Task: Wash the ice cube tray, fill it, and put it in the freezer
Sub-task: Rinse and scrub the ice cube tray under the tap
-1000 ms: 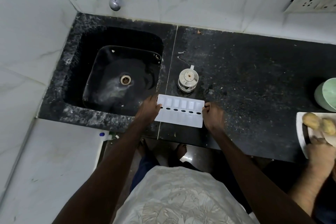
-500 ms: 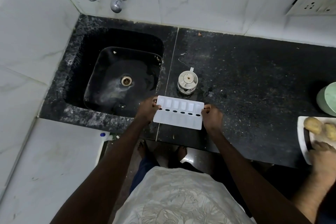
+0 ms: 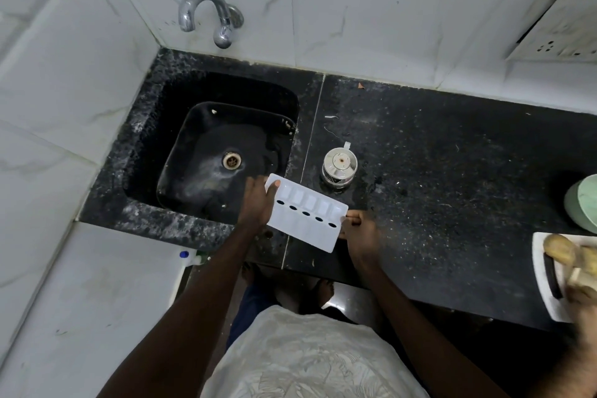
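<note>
A white plastic ice cube tray (image 3: 307,213) with two rows of compartments and a line of dark holes down its middle is held above the front edge of the black counter. My left hand (image 3: 256,203) grips its left end, thumb on top. My right hand (image 3: 358,229) pinches its right end. The tray is slanted, its left end over the corner of the black sink (image 3: 213,152). A chrome tap (image 3: 206,14) sticks out of the white tiled wall above the sink; no water runs from it.
A small steel lidded pot (image 3: 339,166) stands on the black counter (image 3: 452,171) just behind the tray. At the far right are a green bowl (image 3: 583,202) and a white tray of potatoes (image 3: 549,268) with another person's hand (image 3: 584,297) on it. A wall socket (image 3: 559,32) is at upper right.
Both hands have carried the tray a little left and lifted it toward the sink, turning it slantwise. The view has tilted up, showing more of the tap and wall.
</note>
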